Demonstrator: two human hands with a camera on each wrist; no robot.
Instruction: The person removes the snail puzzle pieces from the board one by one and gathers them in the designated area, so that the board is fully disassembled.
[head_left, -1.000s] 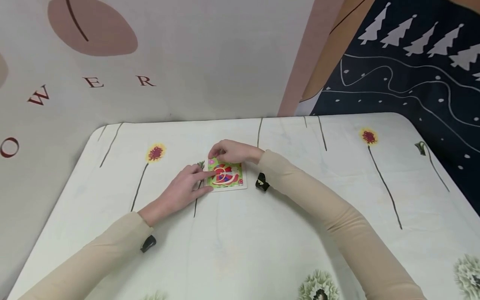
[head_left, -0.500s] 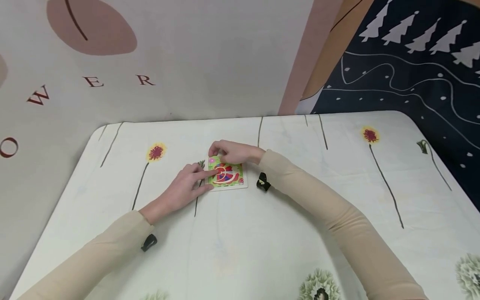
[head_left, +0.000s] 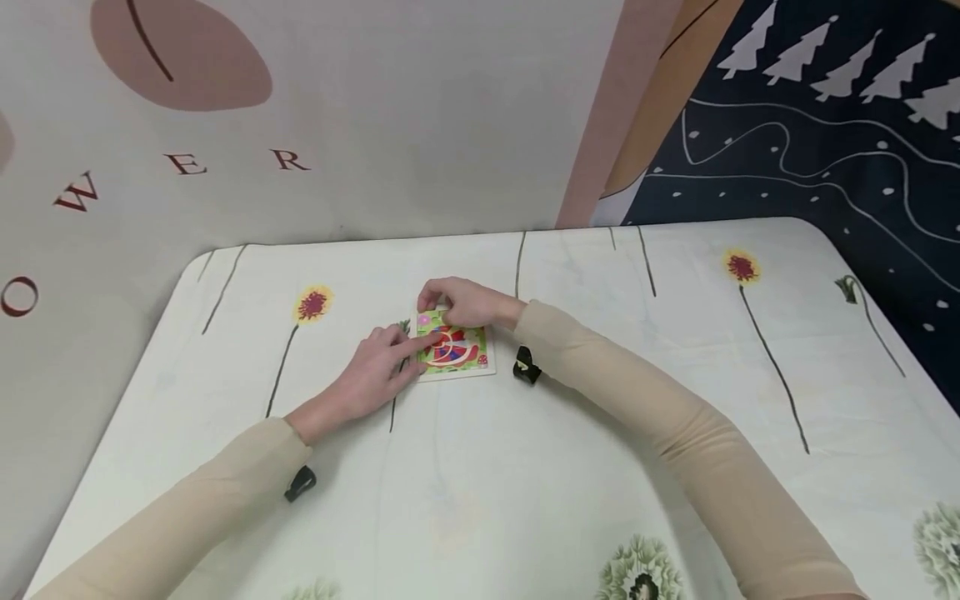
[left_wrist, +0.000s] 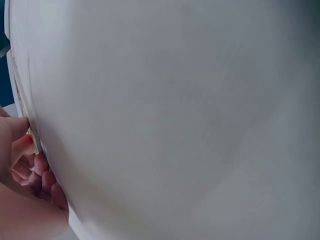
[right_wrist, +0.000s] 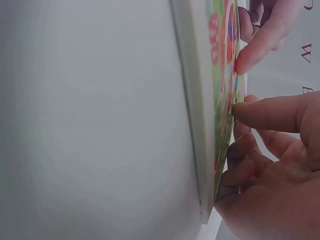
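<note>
A small square puzzle board point(head_left: 454, 354) lies flat on the table, with a green border, a red and blue curved picture and a thick pale edge. My left hand point(head_left: 375, 372) comes in from its left side; the extended index finger touches the picture and the thumb is at the near left edge. Over the far edge, my right hand point(head_left: 468, 302) grips the board, thumb tip on the printed face and the other fingers curled along the edge, as the right wrist view shows on the puzzle board point(right_wrist: 220, 100). Both hands cover parts of the picture.
A white cloth with printed flowers covers the table point(head_left: 480, 483). Behind its far edge stands a pale wall hanging point(head_left: 420, 125) with letters, and a dark panel point(head_left: 795, 158) with white trees at the right. A black wrist strap part point(head_left: 527, 365) hangs below the right cuff.
The left index finger has shifted slightly right and up across the picture, and the left thumb has moved slightly up. The right hand keeps nearly the same place at the far edge.
</note>
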